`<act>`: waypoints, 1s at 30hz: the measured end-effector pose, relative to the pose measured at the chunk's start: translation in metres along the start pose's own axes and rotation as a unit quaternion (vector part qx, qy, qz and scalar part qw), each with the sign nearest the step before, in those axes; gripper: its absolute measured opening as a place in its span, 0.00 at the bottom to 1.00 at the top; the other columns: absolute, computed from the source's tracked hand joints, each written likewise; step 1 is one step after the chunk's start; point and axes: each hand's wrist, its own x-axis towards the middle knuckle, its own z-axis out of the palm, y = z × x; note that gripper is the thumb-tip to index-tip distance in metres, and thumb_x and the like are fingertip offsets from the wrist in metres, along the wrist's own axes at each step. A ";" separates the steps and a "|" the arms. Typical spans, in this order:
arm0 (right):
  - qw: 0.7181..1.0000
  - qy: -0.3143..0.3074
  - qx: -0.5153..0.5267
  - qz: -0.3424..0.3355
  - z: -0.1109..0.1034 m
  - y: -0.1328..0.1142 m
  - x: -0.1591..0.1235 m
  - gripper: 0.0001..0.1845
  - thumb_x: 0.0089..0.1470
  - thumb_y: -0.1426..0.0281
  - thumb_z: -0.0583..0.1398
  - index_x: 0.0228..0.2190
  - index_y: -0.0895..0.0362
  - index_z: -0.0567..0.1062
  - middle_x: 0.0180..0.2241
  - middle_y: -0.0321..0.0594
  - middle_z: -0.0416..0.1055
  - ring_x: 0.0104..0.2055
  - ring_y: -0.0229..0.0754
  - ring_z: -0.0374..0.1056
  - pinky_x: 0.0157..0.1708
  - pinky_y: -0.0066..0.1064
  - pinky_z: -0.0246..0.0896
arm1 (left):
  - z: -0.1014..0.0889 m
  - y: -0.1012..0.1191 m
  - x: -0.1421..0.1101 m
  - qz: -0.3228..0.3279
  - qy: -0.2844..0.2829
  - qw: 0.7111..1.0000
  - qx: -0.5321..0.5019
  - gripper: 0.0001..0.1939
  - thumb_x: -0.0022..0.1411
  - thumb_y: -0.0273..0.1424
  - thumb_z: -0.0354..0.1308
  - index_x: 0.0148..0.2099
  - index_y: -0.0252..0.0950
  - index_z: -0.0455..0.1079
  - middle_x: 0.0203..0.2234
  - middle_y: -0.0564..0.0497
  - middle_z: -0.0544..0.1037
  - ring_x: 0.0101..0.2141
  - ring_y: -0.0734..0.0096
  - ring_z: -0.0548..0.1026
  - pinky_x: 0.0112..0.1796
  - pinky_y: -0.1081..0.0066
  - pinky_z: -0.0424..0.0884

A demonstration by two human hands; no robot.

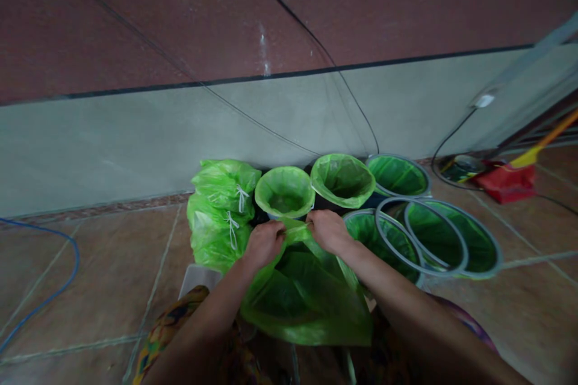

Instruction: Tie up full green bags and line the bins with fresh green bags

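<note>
A green plastic bag point(311, 328) hangs wide-mouthed in front of me, seemingly over a bin whose body is hidden. My left hand point(266, 242) pinches the far edge of this bag. Close beside it, my right hand point(329, 230) grips the same edge, with a short stretch of plastic drawn between the two. Just beyond my hands stand two bins lined with green bags, a left one point(285, 191) and a right one point(343, 179). Tied green bags point(217, 225) with white strings are heaped to the left of my left hand.
Several bins with grey rims and green liners, including one at the back point(400, 175), stand at right. Loose grey rings point(382, 234) lie over them. A red dustpan point(508, 183), cables and the wall point(135, 144) lie beyond. A blue hose point(74, 258) curves across the left floor.
</note>
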 end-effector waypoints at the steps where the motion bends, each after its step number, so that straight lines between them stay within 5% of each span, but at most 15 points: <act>1: 1.000 -0.006 -0.001 0.001 0.000 0.001 -0.001 0.15 0.59 0.72 0.52 0.38 0.59 0.79 0.40 0.51 0.78 0.46 0.51 0.73 0.45 0.35 0.62 | 0.000 0.000 0.000 0.002 0.007 1.000 0.016 0.08 0.62 0.26 0.53 0.35 0.38 0.73 0.32 0.52 0.77 0.34 0.70 0.75 0.37 0.72 0.66; 6: 0.995 -0.012 0.059 -0.081 0.009 -0.006 -0.004 0.25 0.53 0.69 0.61 0.54 0.58 0.70 0.50 0.50 0.74 0.54 0.49 0.68 0.52 0.35 0.60 | 0.003 0.002 -0.001 0.027 0.041 0.999 0.017 0.08 0.61 0.24 0.52 0.36 0.37 0.72 0.33 0.50 0.77 0.36 0.69 0.75 0.39 0.72 0.67; 9: 0.990 -0.006 0.067 -0.123 0.014 -0.013 -0.005 0.23 0.55 0.68 0.59 0.53 0.57 0.71 0.51 0.48 0.73 0.55 0.48 0.68 0.53 0.35 0.59 | 0.008 0.006 -0.001 0.036 0.039 0.999 0.002 0.08 0.63 0.24 0.51 0.39 0.36 0.71 0.34 0.49 0.78 0.37 0.69 0.76 0.40 0.72 0.68; 18: 0.999 0.016 0.009 -0.038 0.007 -0.014 -0.005 0.16 0.60 0.69 0.52 0.40 0.55 0.78 0.38 0.45 0.79 0.44 0.48 0.74 0.41 0.32 0.63 | 0.011 0.005 -0.004 -0.004 0.012 1.000 0.024 0.10 0.65 0.24 0.49 0.42 0.37 0.71 0.37 0.48 0.79 0.39 0.67 0.77 0.41 0.72 0.69; 24: 0.999 -0.029 -0.018 0.020 -0.003 0.002 -0.002 0.15 0.59 0.72 0.53 0.39 0.58 0.79 0.40 0.51 0.78 0.46 0.51 0.73 0.44 0.36 0.64 | 0.007 -0.003 -0.001 -0.032 0.036 0.999 -0.002 0.12 0.63 0.21 0.49 0.40 0.35 0.73 0.37 0.48 0.79 0.39 0.68 0.76 0.44 0.71 0.69; 30: 0.992 0.007 0.071 -0.107 0.003 -0.007 -0.005 0.31 0.51 0.68 0.64 0.56 0.56 0.67 0.53 0.48 0.72 0.56 0.49 0.66 0.54 0.36 0.59 | 0.010 0.005 -0.002 0.005 0.053 0.998 -0.029 0.10 0.66 0.25 0.49 0.40 0.36 0.73 0.36 0.49 0.77 0.37 0.71 0.76 0.40 0.74 0.69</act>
